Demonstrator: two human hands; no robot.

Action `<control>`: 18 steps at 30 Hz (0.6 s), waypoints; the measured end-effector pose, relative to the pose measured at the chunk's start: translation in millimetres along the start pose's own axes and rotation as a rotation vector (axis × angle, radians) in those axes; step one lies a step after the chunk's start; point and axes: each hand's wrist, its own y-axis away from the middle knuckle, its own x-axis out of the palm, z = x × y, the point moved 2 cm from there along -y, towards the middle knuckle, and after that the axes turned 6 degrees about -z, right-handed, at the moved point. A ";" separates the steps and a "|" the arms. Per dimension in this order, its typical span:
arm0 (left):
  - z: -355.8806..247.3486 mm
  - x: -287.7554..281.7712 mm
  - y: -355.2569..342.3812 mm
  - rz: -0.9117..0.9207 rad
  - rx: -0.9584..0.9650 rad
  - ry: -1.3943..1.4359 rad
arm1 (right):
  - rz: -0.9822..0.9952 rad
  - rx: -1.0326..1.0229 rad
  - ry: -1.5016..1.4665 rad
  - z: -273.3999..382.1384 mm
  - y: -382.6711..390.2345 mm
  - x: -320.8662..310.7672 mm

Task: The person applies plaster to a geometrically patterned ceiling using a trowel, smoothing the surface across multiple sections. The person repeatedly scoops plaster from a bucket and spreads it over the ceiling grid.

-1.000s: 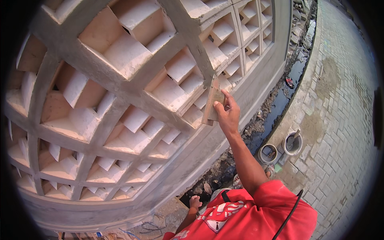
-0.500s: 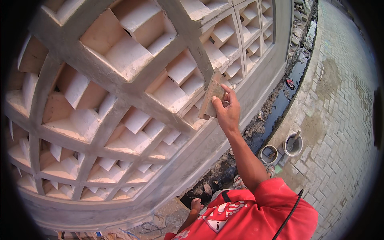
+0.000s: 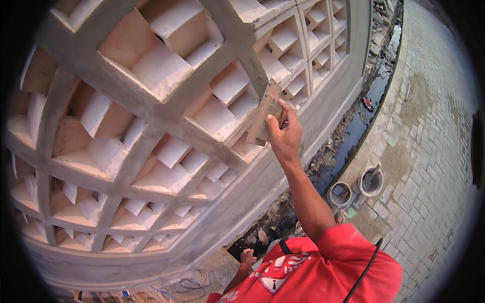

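My right hand (image 3: 285,134) grips a wooden float (image 3: 263,114), pressed against a grey plastered rib of the curved lattice wall (image 3: 161,115), between openings with pale, angled inner faces. My thumb is on the float's face, my fingers round its right side. My left hand (image 3: 247,256) is low by my body, near the dark trench, with fingers curled; whether it holds something I cannot make out.
A narrow drain of dark water (image 3: 346,146) runs along the wall's foot with rubble beside it. Two buckets (image 3: 338,194) with tools inside stand on the paved path (image 3: 424,182) at the right, near my feet. Cables (image 3: 187,285) lie at the bottom.
My right hand and the float have slid a little up and to the left along the rib. My left hand has stayed in about the same place.
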 end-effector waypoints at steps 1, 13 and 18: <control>-0.8 1.2 -0.8 -0.014 -0.006 0.001 | -0.001 0.009 0.010 2.7 -9.6 3.0; -11.2 8.6 -6.5 -0.021 0.030 0.048 | -0.004 -0.084 0.058 10.0 -12.2 6.7; -12.8 11.3 -4.5 -0.024 0.017 0.020 | 0.041 -0.215 0.195 11.7 -6.5 19.7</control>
